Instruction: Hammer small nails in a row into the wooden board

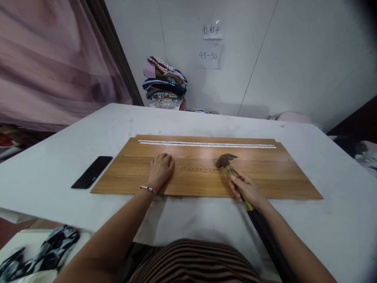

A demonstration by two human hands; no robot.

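My right hand (246, 188) is wrapped round the handle of a claw hammer (225, 160), whose rusty head is over the wooden board (279, 177), at the right end of a row of small nails (197, 169). My left hand (161, 169) rests on the board just left of that row, fingers curled down; whether it holds anything is hidden. Two long white strips (206, 145) lie along the board's far edge. The hammer's dark grip runs back beside my right forearm.
A black phone (92, 172) lies left of the board on the white table (53, 157). Folded clothes (165, 82) are stacked behind the far edge, near a wall with two paper notes (210, 56). Patterned cloth (55, 251) sits on a white seat at lower left.
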